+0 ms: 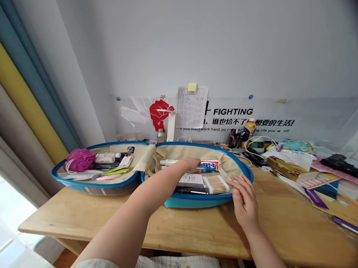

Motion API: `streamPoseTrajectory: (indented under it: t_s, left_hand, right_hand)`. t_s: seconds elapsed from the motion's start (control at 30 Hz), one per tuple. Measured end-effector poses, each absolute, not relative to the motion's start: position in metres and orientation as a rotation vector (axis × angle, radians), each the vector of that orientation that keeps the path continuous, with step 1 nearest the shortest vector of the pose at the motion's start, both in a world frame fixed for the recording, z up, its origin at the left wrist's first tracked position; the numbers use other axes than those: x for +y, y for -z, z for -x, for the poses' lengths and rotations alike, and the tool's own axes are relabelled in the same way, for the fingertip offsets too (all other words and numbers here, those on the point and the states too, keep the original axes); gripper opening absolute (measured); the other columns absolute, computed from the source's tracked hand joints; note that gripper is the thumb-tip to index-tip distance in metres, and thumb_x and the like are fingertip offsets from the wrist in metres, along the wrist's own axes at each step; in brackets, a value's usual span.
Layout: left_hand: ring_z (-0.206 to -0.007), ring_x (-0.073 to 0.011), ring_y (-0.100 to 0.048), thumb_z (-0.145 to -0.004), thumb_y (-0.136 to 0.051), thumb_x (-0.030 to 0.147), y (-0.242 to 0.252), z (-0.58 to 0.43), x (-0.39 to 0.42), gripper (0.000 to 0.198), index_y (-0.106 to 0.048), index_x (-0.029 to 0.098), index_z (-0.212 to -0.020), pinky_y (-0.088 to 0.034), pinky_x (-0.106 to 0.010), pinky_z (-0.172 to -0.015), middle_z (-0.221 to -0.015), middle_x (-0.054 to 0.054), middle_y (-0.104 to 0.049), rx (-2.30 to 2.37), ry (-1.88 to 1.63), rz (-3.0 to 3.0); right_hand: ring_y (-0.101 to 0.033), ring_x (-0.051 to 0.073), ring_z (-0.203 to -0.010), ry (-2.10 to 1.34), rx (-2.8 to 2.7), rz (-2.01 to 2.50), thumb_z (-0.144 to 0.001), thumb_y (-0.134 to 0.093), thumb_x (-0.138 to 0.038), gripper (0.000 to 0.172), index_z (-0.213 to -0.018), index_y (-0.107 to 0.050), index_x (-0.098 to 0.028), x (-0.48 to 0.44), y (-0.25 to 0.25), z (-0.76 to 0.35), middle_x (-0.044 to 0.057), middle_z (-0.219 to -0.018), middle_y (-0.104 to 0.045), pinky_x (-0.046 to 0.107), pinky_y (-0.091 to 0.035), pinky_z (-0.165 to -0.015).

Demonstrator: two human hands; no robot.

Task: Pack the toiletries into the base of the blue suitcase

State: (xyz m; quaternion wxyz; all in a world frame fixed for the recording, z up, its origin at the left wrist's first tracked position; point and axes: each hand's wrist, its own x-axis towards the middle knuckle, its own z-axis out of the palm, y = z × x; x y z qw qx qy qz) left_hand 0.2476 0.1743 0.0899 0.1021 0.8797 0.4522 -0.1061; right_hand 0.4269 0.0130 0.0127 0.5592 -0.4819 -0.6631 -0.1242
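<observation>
A blue case (196, 202) lies open on the bench (201, 231), one half toward the bench's left edge, the other near the middle, set back from the front edge. The left hand (192, 164) reaches over the near rim, down into the right half, beside the toothpaste box (212, 164). Its fingers are turned away from view, so I cannot tell whether they are closed on anything. The right hand (246, 198) rests at the rim of that same half, on the side facing the bench's front right corner, its fingers loosely spread and holding nothing that shows (how hard they press on the rim is unclear). Just beside its fingertips lie the cotton swabs (217, 185), with a white box (191, 180) next to them.

The step in hand looks like arranging or picking through the things in the right half, with the right hand steadying the rim. In my judgement, the next move calls for the left fingers to stay low and work neatly between the toothpaste box and the white box without nudging the swabs. In the left half, a purple bath puff (81, 159) sits close to the bench's left edge.
</observation>
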Motion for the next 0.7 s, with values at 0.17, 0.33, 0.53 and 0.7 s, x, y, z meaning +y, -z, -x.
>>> streamPoseTrajectory:
  t_s: [0.17,0.33,0.53,0.7]
  left_hand:
    - [-0.117,-0.0262,-0.057,-0.085,-0.055,0.045,-0.085,-0.246,0.175,0.047,-0.053,0.023,-0.126,-0.046,-0.034,-0.095,-0.132,-0.009,-0.059,1.324,0.3,-2.587]
    - [-0.118,-0.0248,-0.056,-0.087,-0.052,0.038,-0.084,-0.245,0.175,0.044,-0.054,0.024,-0.128,-0.045,-0.032,-0.098,-0.136,-0.009,-0.055,1.304,0.252,-2.583]
    - [-0.116,-0.0247,-0.058,-0.089,-0.048,0.038,-0.089,-0.244,0.167,0.048,-0.05,0.023,-0.134,-0.044,-0.033,-0.099,-0.14,-0.013,-0.048,1.285,0.189,-2.566]
    - [-0.121,-0.0186,-0.054,-0.092,-0.044,0.044,-0.119,-0.219,0.174,0.05,-0.044,0.027,-0.139,-0.042,-0.028,-0.101,-0.142,-0.005,-0.05,1.294,0.034,-2.589]
  right_hand:
    - [-0.045,0.028,-0.129,0.311,-1.576,1.128,-0.092,-0.042,-0.027,0.027,-0.1,-0.067,-0.021,0.013,-0.012,-0.428,0.01,-0.118,-0.064,0.054,-0.04,-0.102]
    - [-0.045,0.028,-0.129,0.317,-1.581,1.124,-0.093,-0.042,-0.028,0.027,-0.101,-0.066,-0.021,0.014,-0.013,-0.428,0.011,-0.117,-0.064,0.055,-0.039,-0.102]
    - [-0.047,0.029,-0.127,0.317,-1.563,1.125,-0.093,-0.04,-0.034,0.031,-0.1,-0.067,-0.022,0.015,-0.013,-0.427,0.01,-0.115,-0.065,0.055,-0.04,-0.101]
    - [-0.047,0.029,-0.127,0.321,-1.567,1.117,-0.093,-0.041,-0.033,0.029,-0.098,-0.067,-0.021,0.016,-0.012,-0.429,0.01,-0.115,-0.066,0.055,-0.04,-0.101]
